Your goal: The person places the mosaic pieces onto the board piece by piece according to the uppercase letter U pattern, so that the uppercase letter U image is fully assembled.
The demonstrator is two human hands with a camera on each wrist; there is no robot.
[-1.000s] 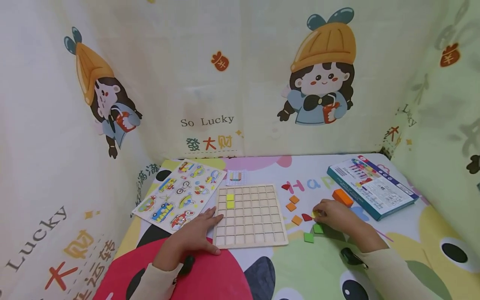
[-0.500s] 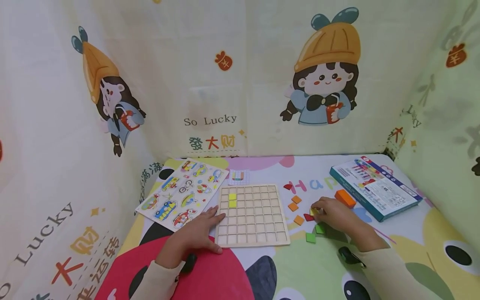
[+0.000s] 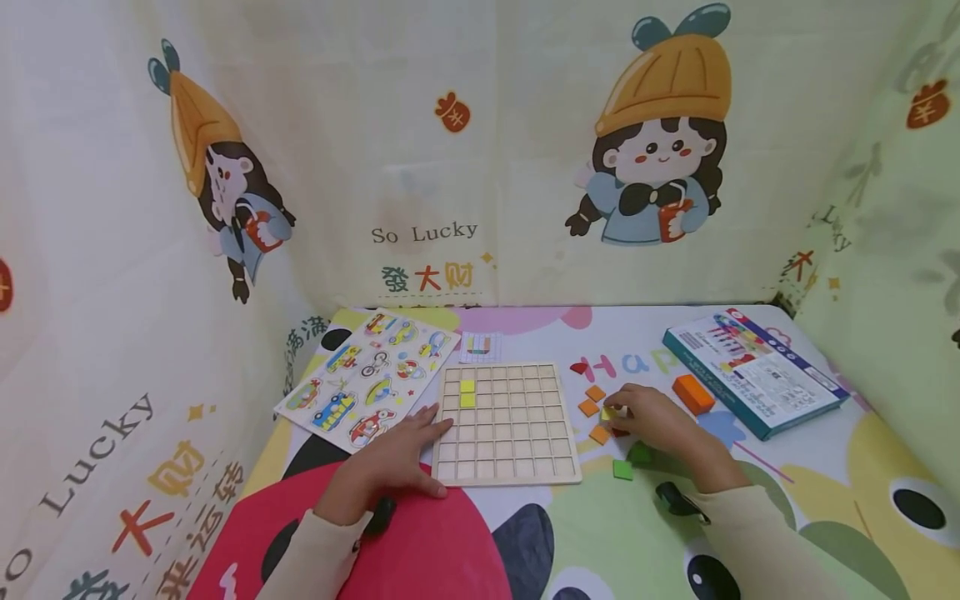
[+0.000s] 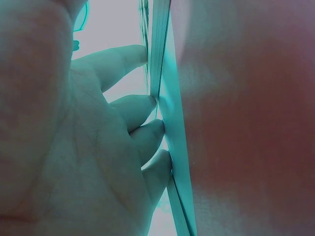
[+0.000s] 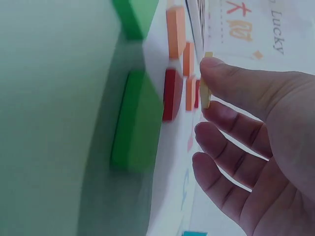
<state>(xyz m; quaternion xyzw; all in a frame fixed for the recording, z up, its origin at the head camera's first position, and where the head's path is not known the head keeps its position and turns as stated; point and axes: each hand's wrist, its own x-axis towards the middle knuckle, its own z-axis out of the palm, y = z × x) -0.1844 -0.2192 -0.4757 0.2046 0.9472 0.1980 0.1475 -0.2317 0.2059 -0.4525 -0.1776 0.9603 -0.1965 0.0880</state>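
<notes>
My left hand (image 3: 393, 454) rests along the left edge of a wooden grid board (image 3: 515, 433), fingers extended over its border and thumb near the front corner. Two yellow squares (image 3: 468, 393) sit one above the other in cells toward the board's upper left. To the right of the board, my right hand (image 3: 660, 421) pinches a small yellow block (image 5: 206, 91) between thumb and forefinger, above the tabletop. Under and beside it lie a red piece (image 5: 171, 93), two green blocks (image 5: 138, 120) and several orange blocks (image 3: 596, 392).
At the back left lies a sheet of vehicle pictures (image 3: 367, 375); a small pattern card (image 3: 480, 347) is behind the board. A flat teal-edged box (image 3: 753, 371) lies at the right with a larger orange block (image 3: 693, 394) beside it. Another red piece (image 3: 578, 367) lies near the printed letters.
My right hand has lifted the yellow block and shifted left toward the board, now covering part of the red piece. My left hand stays at the board's edge. The head view has shifted slightly.
</notes>
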